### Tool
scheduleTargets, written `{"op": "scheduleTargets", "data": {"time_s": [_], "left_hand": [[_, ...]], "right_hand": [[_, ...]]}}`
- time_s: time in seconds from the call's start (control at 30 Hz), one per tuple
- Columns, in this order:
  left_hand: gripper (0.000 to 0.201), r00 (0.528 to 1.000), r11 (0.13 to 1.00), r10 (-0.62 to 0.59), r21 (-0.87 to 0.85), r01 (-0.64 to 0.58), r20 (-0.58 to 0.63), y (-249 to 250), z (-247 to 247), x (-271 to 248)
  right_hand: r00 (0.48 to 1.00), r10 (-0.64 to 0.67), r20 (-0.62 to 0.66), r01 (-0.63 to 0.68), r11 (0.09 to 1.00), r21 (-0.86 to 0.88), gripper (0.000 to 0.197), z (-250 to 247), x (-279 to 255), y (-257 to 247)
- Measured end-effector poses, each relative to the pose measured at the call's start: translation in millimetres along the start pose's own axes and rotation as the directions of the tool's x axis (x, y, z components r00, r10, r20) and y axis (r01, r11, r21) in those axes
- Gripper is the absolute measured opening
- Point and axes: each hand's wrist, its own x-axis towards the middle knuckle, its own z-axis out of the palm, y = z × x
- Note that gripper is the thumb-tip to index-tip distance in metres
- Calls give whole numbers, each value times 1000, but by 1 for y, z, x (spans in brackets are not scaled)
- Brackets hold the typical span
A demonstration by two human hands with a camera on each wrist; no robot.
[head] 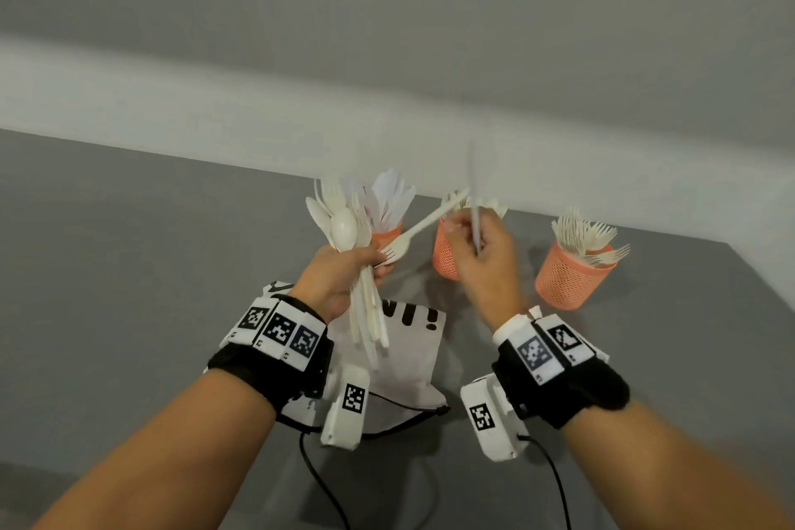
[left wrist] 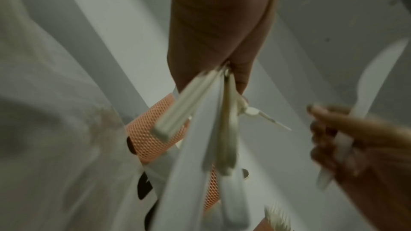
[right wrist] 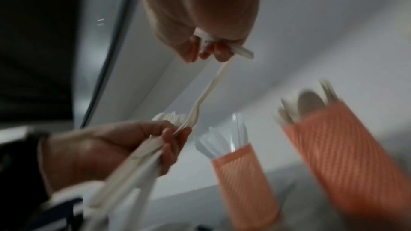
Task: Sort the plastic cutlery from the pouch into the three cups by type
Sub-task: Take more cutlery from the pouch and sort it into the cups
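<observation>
My left hand [head: 365, 267] grips a bundle of cream plastic cutlery [head: 344, 224], spoon bowls up and handles hanging below the palm. My right hand [head: 466, 237] pinches two pieces: a blurred translucent knife [head: 474, 189] standing upright, and a cream fork [head: 419, 228] whose tines lie against my left fingers. Three orange mesh cups stand behind: the left cup [head: 389, 232] holds knives, the middle cup [head: 443, 258] spoons, the right cup [head: 570, 278] forks. The white pouch [head: 408, 353] lies flat under my hands. The right wrist view shows the fork [right wrist: 204, 94] running down to my left hand [right wrist: 171, 138].
Everything stands on a grey table [head: 129, 271] whose far edge meets a pale wall just behind the cups. The table's right corner lies close to the fork cup. Black cables [head: 318, 482] trail from my wrist cameras toward me.
</observation>
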Motion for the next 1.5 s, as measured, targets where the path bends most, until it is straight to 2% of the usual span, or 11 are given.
{"op": "scheduleTargets", "data": {"time_s": [0.07,0.1,0.2,0.33,0.63,0.87,0.97,1.17,1.3,1.4,1.5], "left_hand": [[11,1000,999,0,45,-1,11,1,1,-2],[11,1000,998,0,55,-2,29,2,1,-3],[9,994,999,48,-18,-46,102,6,5,-7],[15,992,985,78,-162,-61,96,5,5,-8],[19,969,946,88,-323,-8,232,0,10,-13],[7,987,910,69,-415,-3,142,6,10,-11],[15,992,869,67,-495,-4,110,10,5,-10],[9,997,848,43,-530,-7,56,8,9,-12],[9,997,843,27,-537,14,70,7,8,-13],[34,999,811,-9,-584,27,35,8,4,-11],[16,1000,802,1,-598,-6,-9,10,4,-11]], "right_hand": [[949,-250,190,296,917,-269,18,1,1,-2],[921,-246,301,355,849,-391,25,1,3,0],[902,-66,427,333,737,-589,30,-6,10,2],[929,54,367,189,784,-591,21,-10,15,0],[922,202,331,-168,977,-128,13,19,-4,-26],[952,-16,307,62,988,-141,9,11,-8,-26],[888,-10,461,50,996,-74,6,-3,-10,-21],[769,-10,639,162,970,-180,44,-8,-18,-15],[794,71,604,47,983,-177,34,-3,-17,-16],[838,44,544,-3,997,-76,25,-2,-18,-15],[858,38,513,-33,999,-19,21,-1,-19,-13]]}}
